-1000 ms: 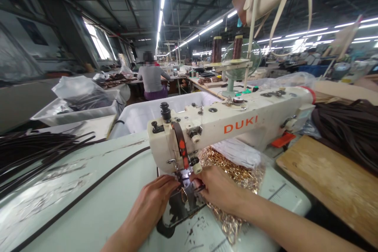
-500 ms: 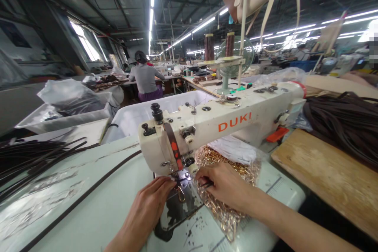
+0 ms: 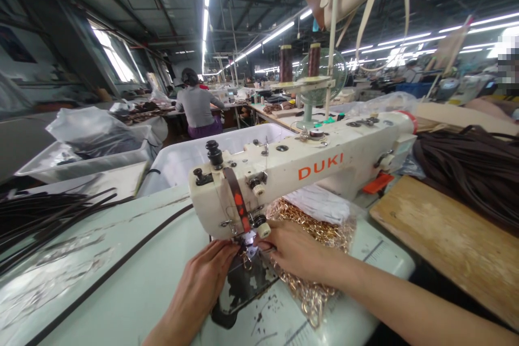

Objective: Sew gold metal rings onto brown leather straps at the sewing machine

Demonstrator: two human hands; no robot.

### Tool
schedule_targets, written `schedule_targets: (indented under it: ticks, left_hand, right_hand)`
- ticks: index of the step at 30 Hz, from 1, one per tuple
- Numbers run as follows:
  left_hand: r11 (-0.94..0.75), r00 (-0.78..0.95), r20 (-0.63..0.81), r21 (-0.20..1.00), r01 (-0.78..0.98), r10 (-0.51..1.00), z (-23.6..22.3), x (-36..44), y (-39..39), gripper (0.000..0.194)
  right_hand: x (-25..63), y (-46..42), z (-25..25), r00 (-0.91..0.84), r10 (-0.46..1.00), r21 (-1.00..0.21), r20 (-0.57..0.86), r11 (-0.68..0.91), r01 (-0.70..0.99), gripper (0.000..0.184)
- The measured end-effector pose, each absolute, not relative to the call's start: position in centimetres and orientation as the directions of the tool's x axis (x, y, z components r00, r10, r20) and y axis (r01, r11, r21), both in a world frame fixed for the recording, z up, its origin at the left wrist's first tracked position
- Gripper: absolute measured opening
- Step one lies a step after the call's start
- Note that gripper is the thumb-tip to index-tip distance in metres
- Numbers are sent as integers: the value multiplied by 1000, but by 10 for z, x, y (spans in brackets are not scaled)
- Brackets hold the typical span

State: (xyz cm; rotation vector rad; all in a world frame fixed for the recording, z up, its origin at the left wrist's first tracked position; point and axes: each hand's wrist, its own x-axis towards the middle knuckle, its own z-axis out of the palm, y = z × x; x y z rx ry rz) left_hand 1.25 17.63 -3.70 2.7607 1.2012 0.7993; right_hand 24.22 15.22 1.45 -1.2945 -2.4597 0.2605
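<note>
Below the front end of a long white metal sewing machine, left hand, fingertips bunched — hold hidden, impossible to tell, likely for steadying. Just beside, oval gold-coloured metal clasp. Next, narrow dark brown strap — pinched in right hand near the lit needle area, presumably for control. Alongside, clear plastic bag of gold-coloured clasps, probably for easy reach.

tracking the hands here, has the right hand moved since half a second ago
Yes. Judged against the sewing machine, the right hand has shifted toward the picture's left, closer to the metal clasp.
</note>
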Motion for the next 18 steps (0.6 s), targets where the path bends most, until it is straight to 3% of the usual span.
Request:
schedule_targets:
  ticks: [6,13,18]
  left_hand:
    - [-710,574,447,236,664,686,-35,12,175,24]
    - [-535,448,293,435,724,845,-25,10,183,26]
    - [-649,580,300,245,720,757,-23,8,193,31]
  right_hand:
    - [231,163,4,-527,828,-241,193,561,792,25]
    - [219,169,-2,-511,840,-216,181,541,813,30]
    - [222,174,3,-487,856,-312,176,517,797,26]
